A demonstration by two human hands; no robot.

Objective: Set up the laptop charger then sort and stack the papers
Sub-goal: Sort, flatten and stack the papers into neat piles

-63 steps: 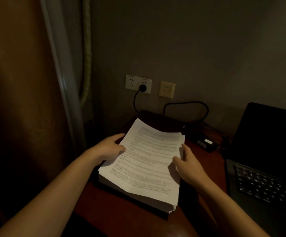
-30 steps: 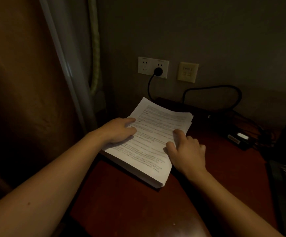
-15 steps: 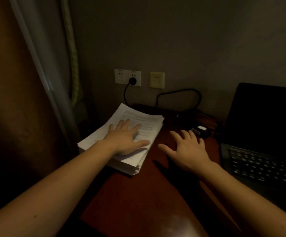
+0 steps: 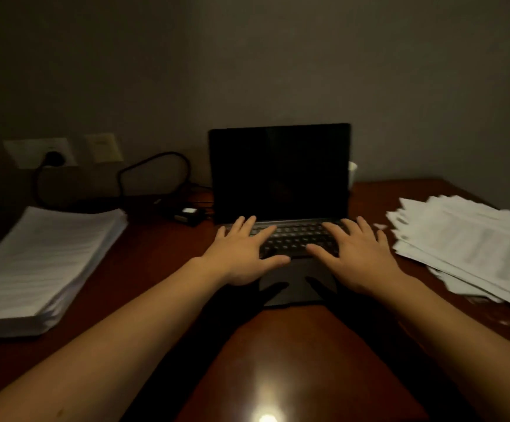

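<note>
An open laptop [image 4: 279,175] with a dark screen stands in the middle of the red-brown desk [image 4: 162,269]. My left hand [image 4: 243,254] and my right hand [image 4: 355,257] hover flat over its keyboard, fingers spread, holding nothing. A squared stack of papers [image 4: 40,266] lies at the desk's left. A loose, fanned pile of papers [image 4: 473,248] lies at the right. The charger brick [image 4: 188,214] sits left of the laptop; its black cable [image 4: 153,166] loops up, and a plug [image 4: 54,158] sits in the wall socket.
A second wall plate [image 4: 104,147] is mounted right of the socket. A white cup [image 4: 352,173] peeks out behind the laptop's right edge. A lamp glare [image 4: 266,417] shines on the desk's near edge. The wall closes off the back.
Both hands have left the left stack and moved right to above the laptop keyboard. The view has swung right, bringing the loose right-hand pile into sight.
</note>
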